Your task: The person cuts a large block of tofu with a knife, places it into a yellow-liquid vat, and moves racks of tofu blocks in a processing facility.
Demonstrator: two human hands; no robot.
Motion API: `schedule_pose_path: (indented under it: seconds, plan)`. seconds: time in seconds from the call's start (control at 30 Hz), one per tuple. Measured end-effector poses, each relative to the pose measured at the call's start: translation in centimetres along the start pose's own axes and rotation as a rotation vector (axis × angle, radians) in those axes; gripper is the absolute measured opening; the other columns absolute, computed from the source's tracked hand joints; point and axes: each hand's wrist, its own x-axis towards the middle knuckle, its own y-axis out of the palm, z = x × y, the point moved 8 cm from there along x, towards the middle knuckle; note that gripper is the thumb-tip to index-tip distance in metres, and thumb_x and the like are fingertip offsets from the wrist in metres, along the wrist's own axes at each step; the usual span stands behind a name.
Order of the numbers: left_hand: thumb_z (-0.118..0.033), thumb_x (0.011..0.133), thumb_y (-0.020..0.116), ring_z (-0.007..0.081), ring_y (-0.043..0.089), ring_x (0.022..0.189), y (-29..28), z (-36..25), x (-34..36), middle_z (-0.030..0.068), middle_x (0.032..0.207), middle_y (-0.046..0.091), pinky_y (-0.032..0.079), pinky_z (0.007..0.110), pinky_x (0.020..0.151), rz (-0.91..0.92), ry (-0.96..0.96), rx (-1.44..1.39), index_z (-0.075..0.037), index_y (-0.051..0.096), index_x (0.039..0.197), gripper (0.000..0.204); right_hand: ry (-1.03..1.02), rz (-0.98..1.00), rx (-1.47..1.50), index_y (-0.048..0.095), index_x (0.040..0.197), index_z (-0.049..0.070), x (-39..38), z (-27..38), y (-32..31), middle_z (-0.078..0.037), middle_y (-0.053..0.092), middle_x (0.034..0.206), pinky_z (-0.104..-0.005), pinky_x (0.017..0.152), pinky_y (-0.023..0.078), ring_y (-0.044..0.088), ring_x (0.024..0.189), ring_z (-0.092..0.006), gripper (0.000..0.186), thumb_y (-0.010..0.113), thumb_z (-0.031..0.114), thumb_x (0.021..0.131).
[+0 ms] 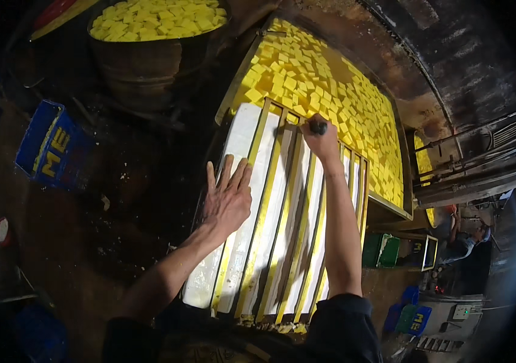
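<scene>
A wide, smooth white slab (247, 140), which looks like tofu, lies in front of me. Over it rests a yellow slatted frame (262, 206) with long parallel bars. My left hand (227, 196) presses flat on the slab's left side, its fingers spread beside the leftmost bar. At the frame's far edge, my right hand (320, 142) is closed round a dark-handled tool (318, 126); whatever lies beyond the handle is hidden. Just past that edge, a large tray (407, 212) holds many small yellow square pieces (318, 72).
A round tub (143, 72) heaped with yellow pieces stands at the far left. A blue crate (43, 142) sits on the dark floor to the left. Rightward are a green crate (388, 251), more blue crates (412, 317) and another person (466, 245) in the background.
</scene>
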Motion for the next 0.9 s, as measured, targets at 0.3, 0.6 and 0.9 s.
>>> schedule_pose_path:
  seconds: [0.3,0.6,0.9]
  plan:
    - [-0.019,0.093,0.045,0.0362,0.022,0.143,0.8,1.2,0.2,0.0149,0.149,0.038,0.006,0.062,0.114,-0.040,-0.009,0.003,0.004,0.042,0.139,0.052,0.468,0.862,0.319,0.064,0.077,0.004,-33.1,16.5,-7.2,-0.006,0.061,0.058,-0.0281,0.050,0.045,0.058,0.053,-0.0125,0.017,0.071,0.020,0.080]
    - [-0.017,0.090,0.049,0.0388,0.023,0.142,-0.6,2.4,-0.6,0.0176,0.146,0.041,0.006,0.065,0.113,-0.070,-0.014,-0.037,0.005,0.045,0.136,0.051,-0.095,-0.036,0.138,0.062,0.081,0.003,-1.6,11.1,-0.4,-0.019,0.062,0.067,-0.0382,0.055,0.049,0.063,0.062,-0.0360,0.010,0.065,0.012,0.082]
    - [-0.021,0.090,0.050,0.0383,0.021,0.143,0.5,2.0,-0.5,0.0166,0.148,0.039,0.006,0.065,0.113,0.014,-0.017,-0.036,0.004,0.041,0.140,0.056,-0.088,0.129,0.082,0.062,0.077,0.001,-5.1,8.4,2.2,-0.020,0.062,0.069,-0.0414,0.058,0.049,0.063,0.065,-0.0376,0.012,0.066,0.010,0.071]
